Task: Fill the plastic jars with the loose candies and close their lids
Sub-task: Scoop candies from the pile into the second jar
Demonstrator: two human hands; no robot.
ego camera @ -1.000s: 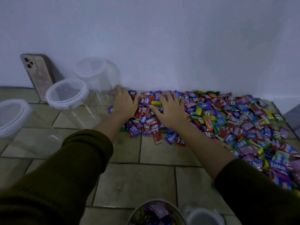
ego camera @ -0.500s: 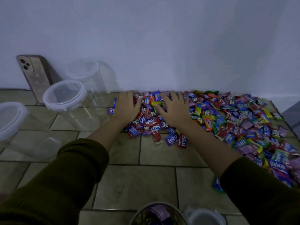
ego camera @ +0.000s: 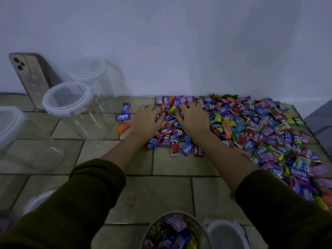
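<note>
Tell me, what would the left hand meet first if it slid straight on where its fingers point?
Likely the candies piled just ahead of the left hand, then the wall close behind; depth is unclear.

lidded jars (ego camera: pixel 66 97) 3 | open jar (ego camera: pixel 177 212) 1 | loose lid (ego camera: pixel 226 236) 1 | phone (ego camera: pixel 30 76) 1 | candies (ego camera: pixel 260 137) many

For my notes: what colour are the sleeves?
Dark olive green; the sleeves show best in the head view.
</note>
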